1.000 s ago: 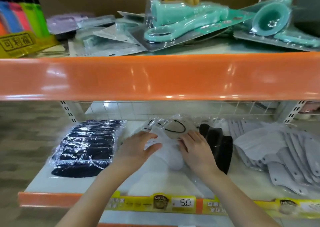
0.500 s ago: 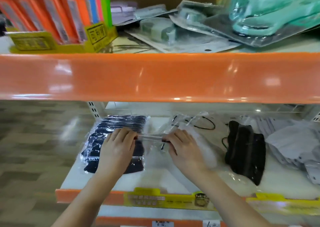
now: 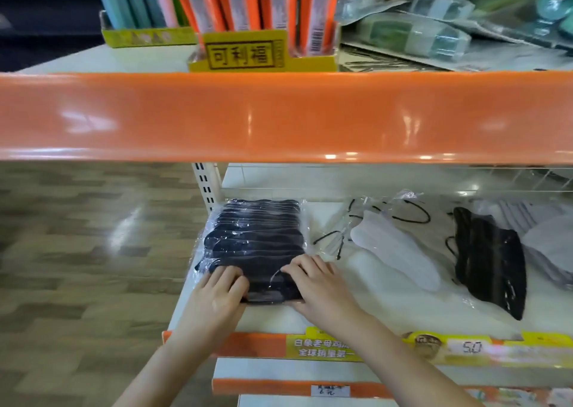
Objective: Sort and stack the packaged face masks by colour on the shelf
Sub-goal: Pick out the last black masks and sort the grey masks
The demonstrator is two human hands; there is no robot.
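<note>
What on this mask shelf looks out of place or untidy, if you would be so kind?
The white masks lie loose and slanted mid-shelf, ear loops trailing, and the black masks beside them sit askew in crumpled wrap. Only the dark stack under the left hand and right hand looks squared up.

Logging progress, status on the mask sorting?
Both hands, left hand and right hand, resting on the dark mask stack. White masks and black masks loose alongside. Nothing blocking.
</note>
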